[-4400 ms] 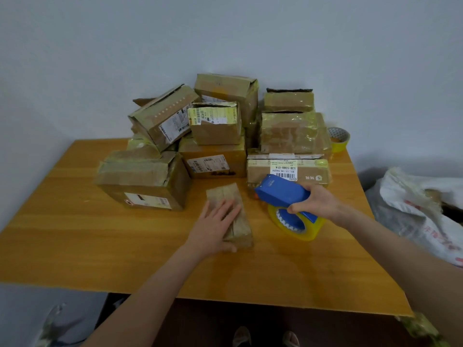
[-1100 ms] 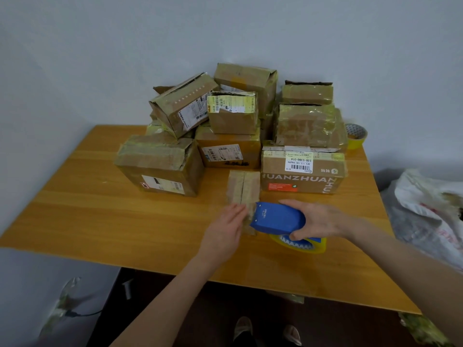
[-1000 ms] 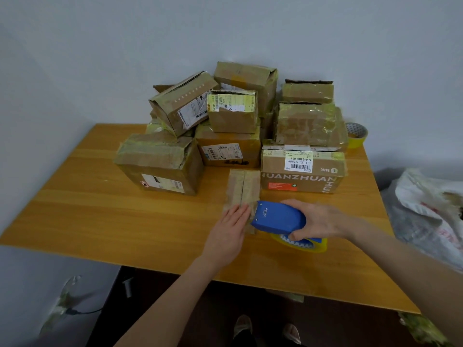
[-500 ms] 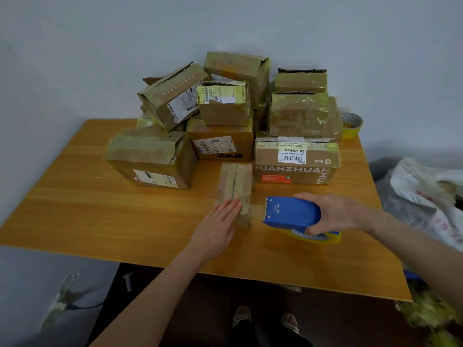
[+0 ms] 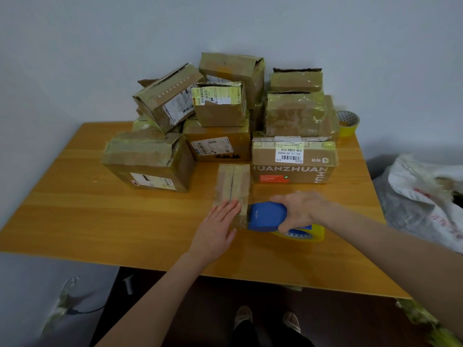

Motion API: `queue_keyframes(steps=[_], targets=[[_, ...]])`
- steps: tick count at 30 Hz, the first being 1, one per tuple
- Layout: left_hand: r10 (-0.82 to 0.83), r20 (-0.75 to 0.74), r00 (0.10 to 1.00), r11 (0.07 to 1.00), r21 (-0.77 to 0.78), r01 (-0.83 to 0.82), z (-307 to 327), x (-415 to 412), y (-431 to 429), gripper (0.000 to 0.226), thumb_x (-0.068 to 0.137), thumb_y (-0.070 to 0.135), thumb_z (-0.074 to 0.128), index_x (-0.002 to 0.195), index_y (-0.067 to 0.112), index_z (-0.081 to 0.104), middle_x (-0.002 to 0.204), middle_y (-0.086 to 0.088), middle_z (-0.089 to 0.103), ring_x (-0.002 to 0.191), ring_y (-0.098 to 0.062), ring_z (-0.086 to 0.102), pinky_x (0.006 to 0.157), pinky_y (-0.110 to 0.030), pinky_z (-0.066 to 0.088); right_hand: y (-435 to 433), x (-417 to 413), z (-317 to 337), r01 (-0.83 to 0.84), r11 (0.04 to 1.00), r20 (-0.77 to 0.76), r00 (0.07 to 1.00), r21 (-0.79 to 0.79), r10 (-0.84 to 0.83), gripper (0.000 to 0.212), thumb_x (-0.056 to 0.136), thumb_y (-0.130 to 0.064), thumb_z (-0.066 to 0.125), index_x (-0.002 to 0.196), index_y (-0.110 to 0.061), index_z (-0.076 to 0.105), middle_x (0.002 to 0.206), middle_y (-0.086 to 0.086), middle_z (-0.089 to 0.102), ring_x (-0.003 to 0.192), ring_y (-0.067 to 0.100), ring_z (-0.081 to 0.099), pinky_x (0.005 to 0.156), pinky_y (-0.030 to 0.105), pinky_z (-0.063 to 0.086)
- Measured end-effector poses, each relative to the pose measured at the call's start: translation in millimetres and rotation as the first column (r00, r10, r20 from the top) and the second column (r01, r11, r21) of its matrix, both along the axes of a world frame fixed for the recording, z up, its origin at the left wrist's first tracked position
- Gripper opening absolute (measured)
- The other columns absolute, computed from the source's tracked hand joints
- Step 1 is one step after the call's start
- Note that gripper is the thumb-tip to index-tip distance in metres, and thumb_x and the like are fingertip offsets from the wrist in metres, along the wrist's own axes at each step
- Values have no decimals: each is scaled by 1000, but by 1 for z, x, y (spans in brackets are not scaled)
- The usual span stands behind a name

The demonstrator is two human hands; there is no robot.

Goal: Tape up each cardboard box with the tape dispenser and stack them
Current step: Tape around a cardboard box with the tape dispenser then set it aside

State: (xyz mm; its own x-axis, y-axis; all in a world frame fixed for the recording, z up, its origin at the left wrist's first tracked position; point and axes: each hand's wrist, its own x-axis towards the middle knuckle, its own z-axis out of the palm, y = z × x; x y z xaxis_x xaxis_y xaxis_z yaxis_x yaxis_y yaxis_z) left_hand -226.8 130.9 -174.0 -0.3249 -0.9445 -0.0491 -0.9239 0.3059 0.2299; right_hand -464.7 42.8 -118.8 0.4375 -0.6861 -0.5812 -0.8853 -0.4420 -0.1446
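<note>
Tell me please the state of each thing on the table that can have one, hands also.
small box: lies flat on the table, seam upward.
left hand: fingers straight, resting on the box's near end.
right hand: grips the tape dispenser.
tape dispenser: held at the box's near right corner.
spare tape roll: lies flat, untouched, far right.
piled boxes: taped, one tilted.

A heap of boxes [image 5: 225,108] fills the upper centre of the bench [image 5: 75,216], against the wall [image 5: 75,58]. Below it, mid-frame, a narrow box [image 5: 233,181] lies on the bench, its lower end under the left hand [image 5: 215,234]. The tape dispenser [image 5: 265,216], in the right hand [image 5: 298,209], sits against that end from the right. A tape roll [image 5: 348,122] sits at the heap's right; a bag [image 5: 426,196] lies beyond the bench, far right.
</note>
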Motion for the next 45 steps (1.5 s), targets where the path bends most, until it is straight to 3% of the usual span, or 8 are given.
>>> queue_keyframes(steps=[13, 17, 21, 26, 31, 37, 40, 45], targets=[[-8, -7, 1000, 999, 31, 9, 4, 2, -2, 61, 101, 29, 40, 153, 27, 7, 160, 12, 2, 146, -5, -6, 119, -26, -7, -20, 9, 12, 112, 992, -58, 992, 58, -109, 63, 60, -63, 65, 117, -38, 52, 103, -10, 60, 93, 19, 58, 70, 31, 48], [28, -48, 998, 999, 37, -26, 10, 0, -3, 55, 101, 30, 39, 152, 27, 17, 159, 12, 13, 147, -6, 4, 121, -32, 7, -27, -22, 20, 313, 940, 129, 935, 132, -329, 66, 64, -55, 71, 124, -34, 52, 109, -6, 61, 94, 19, 60, 79, 36, 53], [122, -145, 982, 993, 19, -120, 15, -4, -6, 44, 102, 29, 38, 146, 29, 36, 153, 15, 31, 142, -4, 21, 117, -32, 18, -20, -41, 1, 619, 733, 395, 621, 282, -677, 55, 71, -39, 77, 116, -17, 57, 108, 4, 62, 92, 21, 61, 79, 35, 52], [152, -289, 945, 988, 6, -157, 23, -4, -13, 34, 101, 20, 44, 133, 22, 56, 140, 9, 51, 132, -9, 41, 112, -36, 32, -1, -52, -32, 709, 307, 348, 93, 635, -933, 47, 76, -36, 78, 110, -8, 61, 113, 21, 67, 94, 34, 66, 91, 49, 52], [194, -386, 902, 948, -161, -273, 23, 0, -7, 32, 95, 6, 54, 126, 9, 61, 133, -6, 58, 124, -18, 51, 107, -28, 37, 2, -52, -49, 639, 173, 271, -57, 749, -961, 55, 81, -38, 74, 123, -8, 55, 113, 17, 67, 98, 35, 65, 94, 51, 52], [323, -423, 846, 922, -61, -383, 15, 15, -5, 38, 99, 13, 47, 136, 13, 52, 143, -1, 48, 130, -12, 44, 109, -32, 39, 1, -62, -51, 799, 294, 339, 122, 524, -933, 41, 91, -45, 62, 113, -10, 58, 93, 13, 62, 85, 28, 60, 76, 44, 50], [333, -440, 834, 912, -75, -404, 14, 19, -6, 39, 98, 12, 48, 136, 11, 51, 140, -3, 50, 128, -13, 45, 108, -27, 37, 3, -60, -44, 821, 480, 360, 366, 308, -858, 39, 97, -29, 57, 120, 2, 61, 91, 16, 66, 80, 30, 61, 65, 36, 45], [396, -426, 814, 890, -41, -454, 13, 12, -1, 42, 100, 16, 46, 142, 11, 43, 147, -3, 43, 135, -15, 40, 110, -24, 30, 31, 10, -21, 736, 677, 567, 555, 5, -609, 46, 100, -22, 50, 144, -9, 44, 139, 10, 55, 124, 27, 54, 100, 35, 43]])
